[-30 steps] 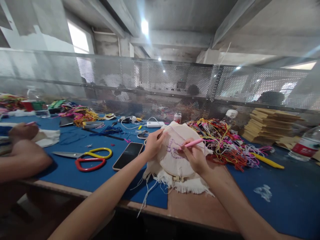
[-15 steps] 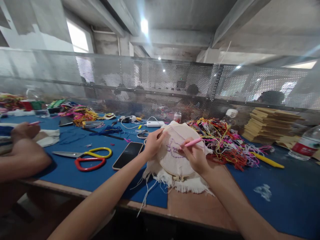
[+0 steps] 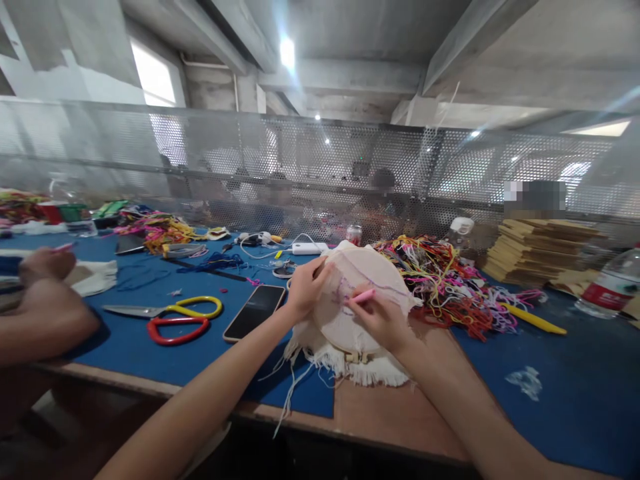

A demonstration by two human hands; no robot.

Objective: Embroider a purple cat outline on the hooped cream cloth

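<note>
- Both hands meet at the embroidery hoop [image 3: 345, 313], which stands tilted on the bench [image 3: 400, 413] straight ahead of the person.
- Left hand [image 3: 306, 288] grips the hoop's upper left rim, fingers curled over the edge.
- Right hand [image 3: 377, 319] pinches a pink pen [image 3: 362, 296]; its long axis runs left to right, tip toward the purple marks on the cloth [image 3: 350, 363] stretched in the hoop.
- Fringed cloth edges hang below the hoop onto the bench.
- Just left lie a phone [image 3: 254, 311] and yellow and red scissors [image 3: 175, 317].
- Right of the hoop, a heap of coloured threads [image 3: 445, 280]; beyond, a stack of boards [image 3: 543, 250] and a bottle [image 3: 613, 287].
- Far left, another person's hand [image 3: 43, 263] rests on white fabric.
</note>
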